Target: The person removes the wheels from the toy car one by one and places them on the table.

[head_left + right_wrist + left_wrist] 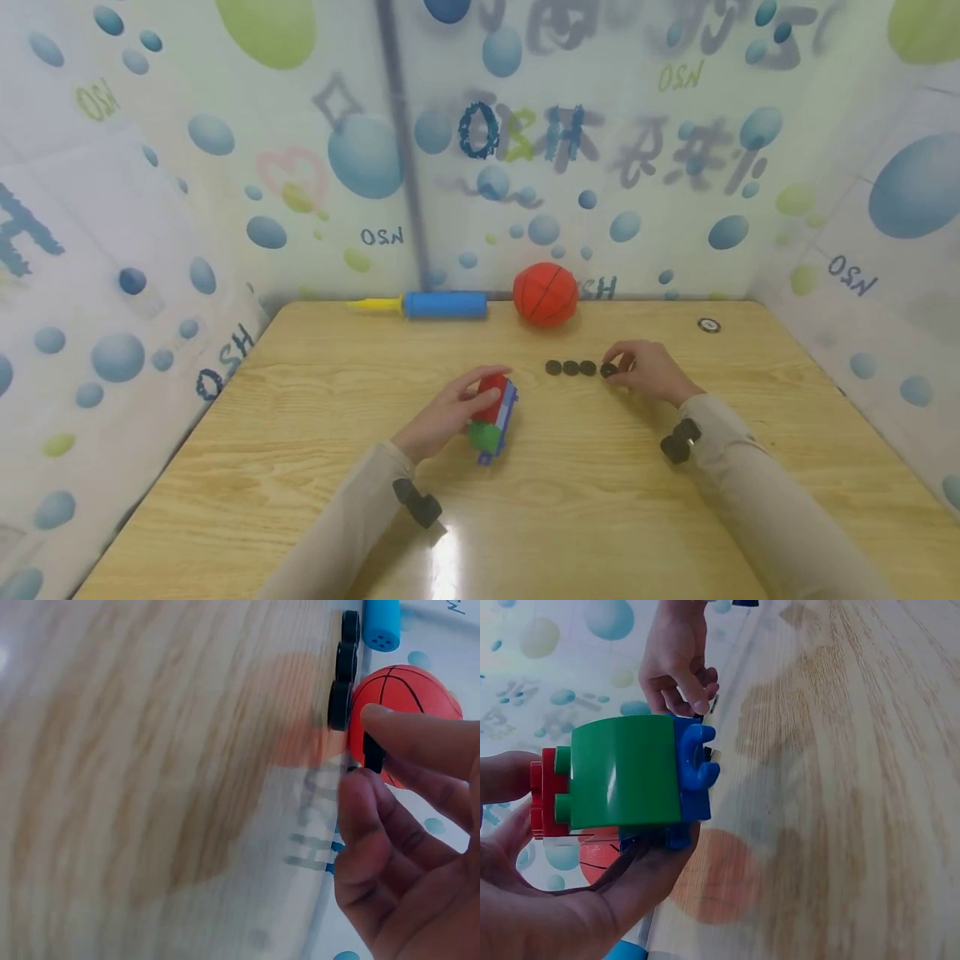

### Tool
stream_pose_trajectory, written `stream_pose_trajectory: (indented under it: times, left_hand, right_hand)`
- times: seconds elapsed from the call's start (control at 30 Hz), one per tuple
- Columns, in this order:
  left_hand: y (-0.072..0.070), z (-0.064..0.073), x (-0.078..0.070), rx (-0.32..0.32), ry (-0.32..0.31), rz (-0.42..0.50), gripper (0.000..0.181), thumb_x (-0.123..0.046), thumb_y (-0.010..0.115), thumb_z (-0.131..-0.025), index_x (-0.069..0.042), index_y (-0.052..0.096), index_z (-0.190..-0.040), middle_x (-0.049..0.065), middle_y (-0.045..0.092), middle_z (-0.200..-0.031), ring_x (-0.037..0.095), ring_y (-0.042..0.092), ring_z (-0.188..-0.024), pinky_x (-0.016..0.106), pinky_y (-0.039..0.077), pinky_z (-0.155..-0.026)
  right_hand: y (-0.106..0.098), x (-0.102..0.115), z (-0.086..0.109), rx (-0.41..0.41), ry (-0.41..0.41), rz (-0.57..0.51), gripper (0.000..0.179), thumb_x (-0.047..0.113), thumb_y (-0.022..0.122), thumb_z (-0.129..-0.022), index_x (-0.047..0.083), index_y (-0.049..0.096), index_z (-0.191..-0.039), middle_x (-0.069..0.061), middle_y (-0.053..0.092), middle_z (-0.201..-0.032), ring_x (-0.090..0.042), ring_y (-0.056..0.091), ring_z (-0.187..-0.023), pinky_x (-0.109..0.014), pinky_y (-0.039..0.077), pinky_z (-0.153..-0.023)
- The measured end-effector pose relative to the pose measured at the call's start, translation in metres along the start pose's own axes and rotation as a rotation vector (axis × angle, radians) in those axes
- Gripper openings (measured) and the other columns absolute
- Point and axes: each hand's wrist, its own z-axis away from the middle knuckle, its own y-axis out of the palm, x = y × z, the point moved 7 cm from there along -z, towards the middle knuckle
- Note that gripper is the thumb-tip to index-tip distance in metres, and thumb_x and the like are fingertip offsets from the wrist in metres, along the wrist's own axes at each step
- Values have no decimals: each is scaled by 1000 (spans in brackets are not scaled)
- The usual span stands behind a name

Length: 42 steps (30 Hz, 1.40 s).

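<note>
My left hand (442, 417) grips a toy vehicle of building blocks (486, 437) on the left of the table's middle. A green block (626, 772) and a red block (551, 787) top its blue base, which has a hook-like coupling (700, 772) at one end. Farther right, my right hand (651, 371) pinches a small black disc (608, 371), shaped like a toy wheel, between thumb and fingertips. Three matching black discs (571, 367) lie in a row just left of it. The right wrist view shows the pinched disc (373, 754) on edge, partly covered by fingers.
A small red basketball (545, 294) sits at the table's back edge. Left of it lies a blue hand pump (448, 305) with a yellow nozzle. A round black-and-white marker (708, 325) is at the back right. Printed sheets wall in the wooden table (600, 517).
</note>
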Motion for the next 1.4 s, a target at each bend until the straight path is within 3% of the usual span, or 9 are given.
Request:
stream_pose_trajectory:
  times: [0.27,0.57,0.8,1.13,1.4]
  left_hand:
    - [0,-1,1,-25,7,50,45,-26,54,-104,-31,47,-148,18,50,-148,29,58,-116,36,56,-82]
    - [2,-1,0,-23,11,64,43,-25,54,-104,-30,48,-146,18,52,-146,27,58,-115,36,57,-81]
    - [-2,0,-2,-77,19,81,44,-24,53,-104,-28,46,-147,18,53,-143,27,60,-112,37,58,-83]
    - [-1,-2,-1,-78,17,114,44,-23,43,-107,-31,43,-150,12,43,-152,30,57,-119,44,57,-93]
    - [-2,-3,-2,-83,30,99,47,-20,47,-106,-31,43,-151,15,48,-148,30,57,-121,44,56,-97]
  right_hand:
    - [3,-7,-8,32,72,25,30,10,76,-84,3,69,-111,-12,68,-81,-15,58,-60,-28,45,-58]
    - [6,-17,-15,53,113,21,31,8,74,-84,3,68,-115,-14,71,-84,-16,61,-65,-28,47,-57]
    - [6,-19,-20,43,111,25,33,8,76,-82,3,69,-114,-14,72,-84,-17,62,-69,-28,48,-59]
    - [10,-22,-23,53,117,5,33,8,76,-83,3,70,-115,-14,73,-85,-17,62,-70,-27,47,-60]
    - [8,-8,-19,50,83,16,41,8,76,-83,2,65,-122,-12,68,-81,-17,59,-65,-28,47,-58]
